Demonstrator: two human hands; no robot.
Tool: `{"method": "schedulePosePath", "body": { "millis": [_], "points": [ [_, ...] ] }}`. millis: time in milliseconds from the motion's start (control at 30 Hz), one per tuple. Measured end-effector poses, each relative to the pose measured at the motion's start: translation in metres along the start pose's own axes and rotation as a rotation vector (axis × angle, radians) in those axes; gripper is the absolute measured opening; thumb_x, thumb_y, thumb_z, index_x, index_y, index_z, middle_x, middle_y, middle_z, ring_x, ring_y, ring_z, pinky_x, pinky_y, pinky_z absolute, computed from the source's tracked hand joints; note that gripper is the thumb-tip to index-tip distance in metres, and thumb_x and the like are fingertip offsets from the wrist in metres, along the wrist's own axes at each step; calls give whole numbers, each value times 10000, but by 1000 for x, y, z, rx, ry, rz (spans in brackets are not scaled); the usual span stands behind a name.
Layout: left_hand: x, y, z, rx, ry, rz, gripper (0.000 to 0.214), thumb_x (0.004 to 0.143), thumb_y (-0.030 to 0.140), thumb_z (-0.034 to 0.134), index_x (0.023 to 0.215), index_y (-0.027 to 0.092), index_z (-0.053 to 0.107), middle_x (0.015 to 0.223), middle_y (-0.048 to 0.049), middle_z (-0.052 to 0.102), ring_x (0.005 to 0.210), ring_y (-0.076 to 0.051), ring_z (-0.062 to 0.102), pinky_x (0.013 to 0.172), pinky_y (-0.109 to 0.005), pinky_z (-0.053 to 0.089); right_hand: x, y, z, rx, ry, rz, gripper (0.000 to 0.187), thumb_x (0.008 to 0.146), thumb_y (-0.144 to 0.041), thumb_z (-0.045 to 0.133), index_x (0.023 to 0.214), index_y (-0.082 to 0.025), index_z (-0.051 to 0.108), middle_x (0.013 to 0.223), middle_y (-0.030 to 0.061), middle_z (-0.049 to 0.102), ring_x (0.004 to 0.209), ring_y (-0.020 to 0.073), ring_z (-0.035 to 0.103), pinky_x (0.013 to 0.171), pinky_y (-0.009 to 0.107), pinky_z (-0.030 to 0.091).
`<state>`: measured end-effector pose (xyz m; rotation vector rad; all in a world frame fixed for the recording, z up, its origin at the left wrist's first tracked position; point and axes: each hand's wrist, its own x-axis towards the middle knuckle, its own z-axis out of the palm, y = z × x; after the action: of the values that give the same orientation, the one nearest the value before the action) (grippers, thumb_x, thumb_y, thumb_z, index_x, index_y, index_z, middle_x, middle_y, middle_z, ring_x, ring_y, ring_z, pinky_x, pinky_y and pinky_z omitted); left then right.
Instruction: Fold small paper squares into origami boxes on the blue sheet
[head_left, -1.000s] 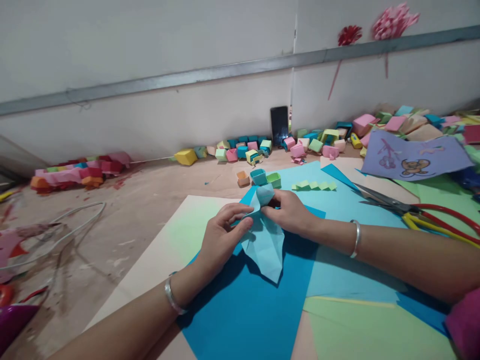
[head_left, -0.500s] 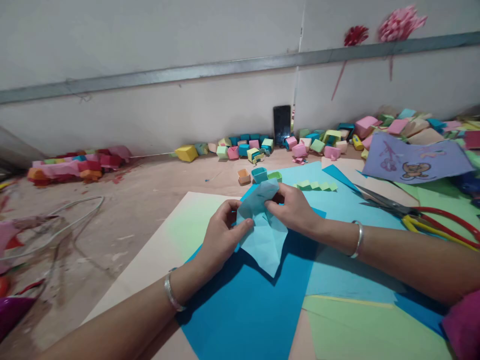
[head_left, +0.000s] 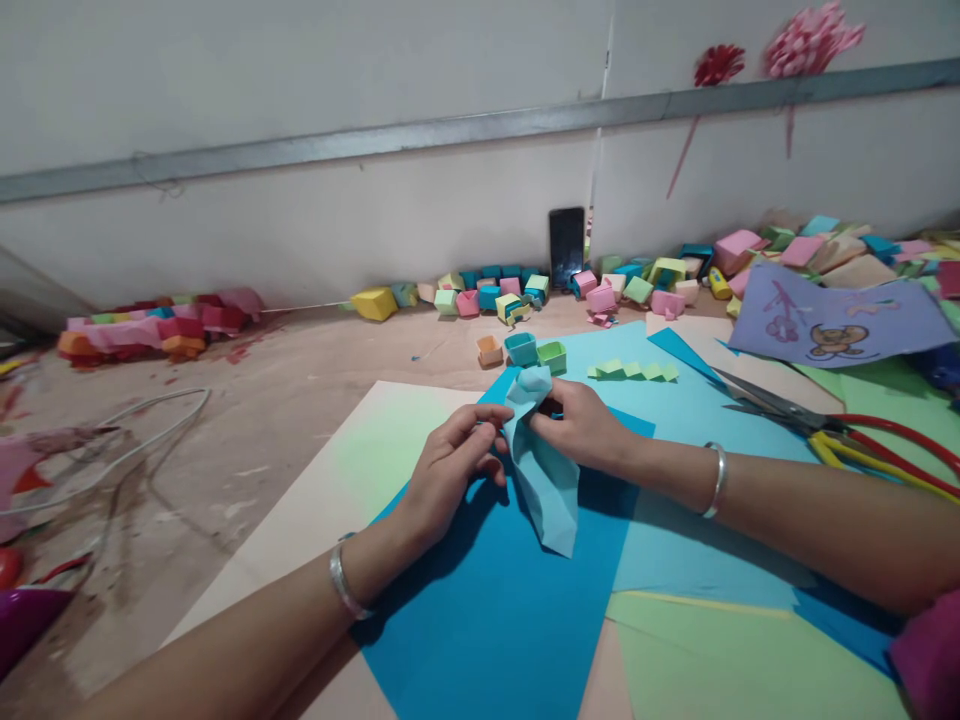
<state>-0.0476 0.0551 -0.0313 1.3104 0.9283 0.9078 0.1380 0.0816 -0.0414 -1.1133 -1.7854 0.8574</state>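
Note:
A creased, partly folded sheet of light blue paper is held up above a dark blue sheet. My right hand pinches its upper right side, with the fingertips partly behind the paper. At its left edge, my left hand reaches in with the index fingertip against the paper; the other fingers are loosely bent and apart, not closed round it. Just beyond the hands stand three small paper boxes: a peach box, a teal box and a green box.
Scissors with red and yellow handles lie on the right, near a zigzag green strip and a purple drawing. A phone leans on the wall behind several paper blocks. A white cable lies left.
The light blue paper has gone from spread open to narrower, its left side folded inward. My left hand's thumb has come off the paper's face.

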Motion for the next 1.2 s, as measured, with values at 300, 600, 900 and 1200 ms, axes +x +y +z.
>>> {"method": "schedulePosePath", "body": {
  "millis": [300, 600, 900, 1200],
  "points": [
    [4, -1, 6, 192, 67, 177, 238, 759, 280, 702, 927, 178, 567, 939, -36, 546, 798, -150, 575, 547, -234, 535, 1, 2, -1, 487, -141, 275, 194, 658, -239, 704, 828, -150, 674, 784, 14, 699, 742, 159, 620, 695, 277, 478],
    [2, -7, 4, 313, 147, 238, 172, 792, 285, 689, 891, 188, 587, 822, -1, 581, 633, -108, 583, 551, -242, 520, -1, -3, -3, 493, -147, 380, 227, 628, -323, 761, 736, -139, 683, 679, -11, 660, 621, 120, 558, 610, 252, 429],
    [-3, 0, 8, 547, 148, 493, 218, 803, 259, 706, 995, 207, 618, 933, -17, 576, 809, -127, 583, 618, -213, 515, -11, -19, 3, 449, -68, 335, 246, 552, -282, 783, 732, -145, 688, 641, -12, 648, 615, 140, 561, 563, 244, 431],
    [-7, 1, 7, 517, 90, 521, 179, 867, 246, 610, 1039, 222, 652, 965, -46, 553, 789, -132, 567, 652, -241, 519, -10, -12, 4, 385, -21, 316, 180, 600, -294, 726, 672, -170, 617, 610, -18, 598, 590, 136, 520, 538, 251, 412]
  ]
}}
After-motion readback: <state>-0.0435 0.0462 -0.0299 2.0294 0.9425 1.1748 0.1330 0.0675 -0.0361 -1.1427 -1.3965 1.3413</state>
